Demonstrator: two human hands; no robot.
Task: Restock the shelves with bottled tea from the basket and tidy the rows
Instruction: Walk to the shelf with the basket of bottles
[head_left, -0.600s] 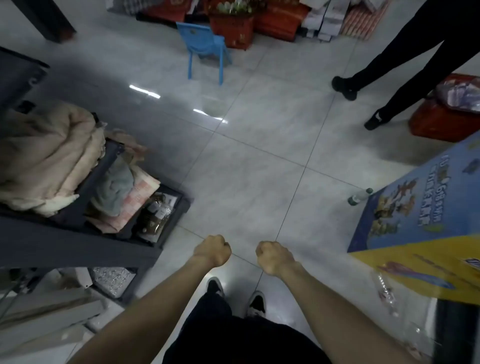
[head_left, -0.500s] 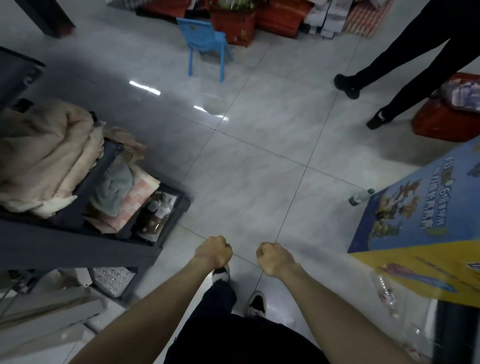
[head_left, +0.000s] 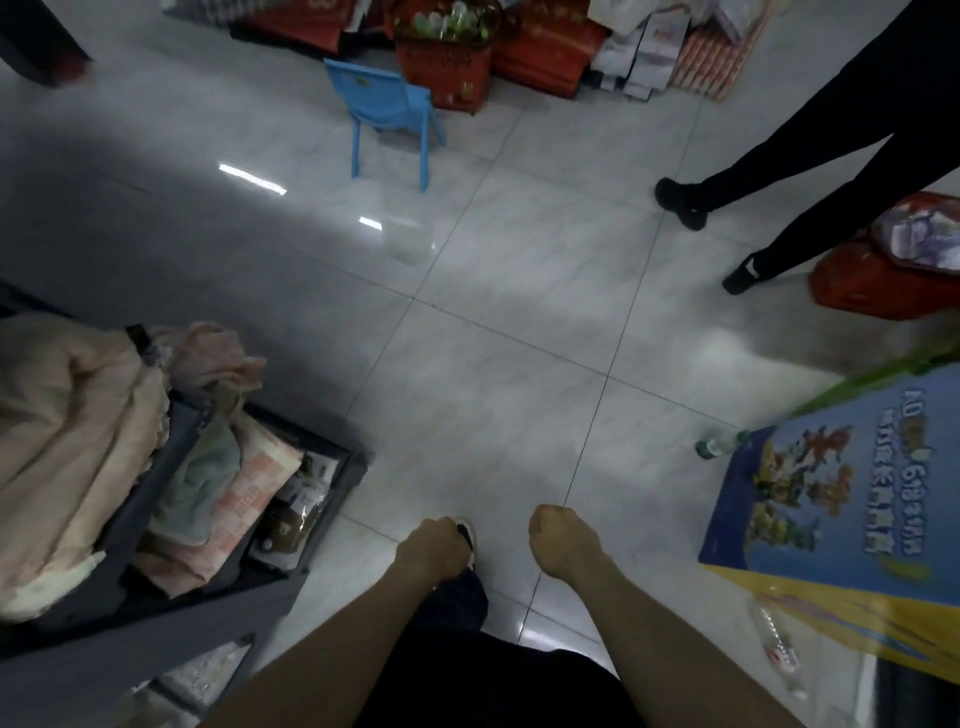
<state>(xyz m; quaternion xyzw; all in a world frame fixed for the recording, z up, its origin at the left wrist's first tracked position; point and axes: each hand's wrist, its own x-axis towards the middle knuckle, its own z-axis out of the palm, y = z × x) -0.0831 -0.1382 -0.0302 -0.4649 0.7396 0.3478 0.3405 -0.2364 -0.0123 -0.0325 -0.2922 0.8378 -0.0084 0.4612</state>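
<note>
STOCKROOM FLOOR: A person stands on a glossy tiled floor (head_left: 519, 322) with both arms out ahead. The left hand (head_left: 431, 545) and right hand (head_left: 558, 538) are each balled into a tight fist, with nothing in either.

The red basket (head_left: 441, 73) holds what look like green-capped bottles (head_left: 452, 21). It sits at the far end of the floor among red cartons, well apart from the hands. No stocked shelf is in view. The dark rack (head_left: 156, 639) at near left carries only a heap of cloth (head_left: 67, 441) and papers. Restocking appears not yet begun, since the basket must first be reached and lifted.

The risks lie along the way:
- **Chair:** A blue chair (head_left: 387, 104) stands just in front of the basket. A reach from this side could knock it over or catch a shin on it.
- **Stray bottle:** A stray bottle (head_left: 719, 446) lies on the floor at the corner of a blue-and-yellow box (head_left: 831, 493) at right. It could roll under a careless foot.
- **Another person:** Another person's legs (head_left: 779, 171) cross the far right, near the likely path, so a collision is possible.
- **Floor and load:** The shiny tiles may be slick, and a loaded basket lifted unevenly could tip and spill.
</note>
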